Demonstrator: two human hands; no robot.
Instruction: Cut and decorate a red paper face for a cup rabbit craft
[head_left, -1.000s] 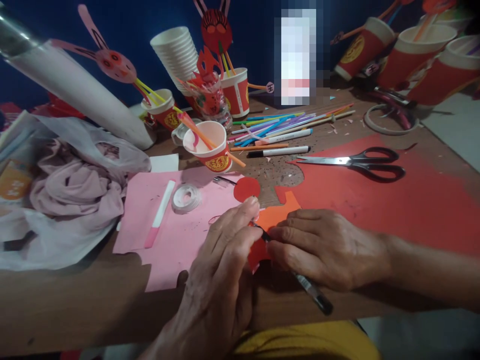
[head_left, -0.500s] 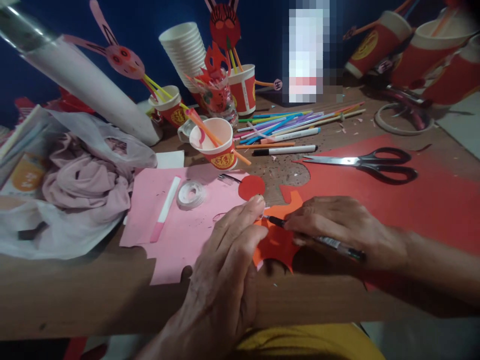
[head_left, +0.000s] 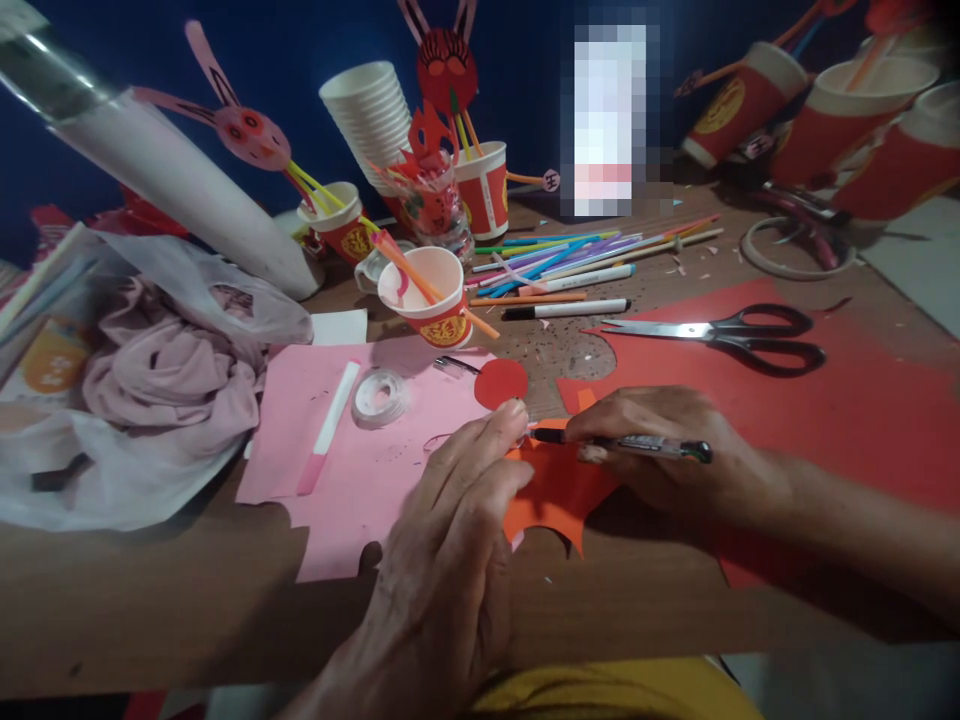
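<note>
My right hand (head_left: 667,450) is closed round a black-and-clear pen (head_left: 637,446), its tip at the left part of an orange paper piece (head_left: 555,485). My left hand (head_left: 457,520) lies over the orange paper's left edge, fingers stretched, the fingertips pressing beside the pen tip. Something small and pale shows under those fingertips, too hidden to name. A red paper circle (head_left: 501,384) lies just beyond them. To the left, pink paper (head_left: 352,520) carries a tape roll (head_left: 381,397) and a pink-and-white marker (head_left: 328,428).
Black-handled scissors (head_left: 720,332) rest on a large red sheet (head_left: 847,440). Straws and markers (head_left: 585,262) lie behind, near a red-and-white cup (head_left: 424,295). A plastic bag with cloth (head_left: 165,370) sits at left; stacked white cups (head_left: 367,120) and decorated cups stand at the back.
The pen in my right hand has swung from slanting down to the right to nearly level. My left hand stays on the paper. The whole view has shifted slightly.
</note>
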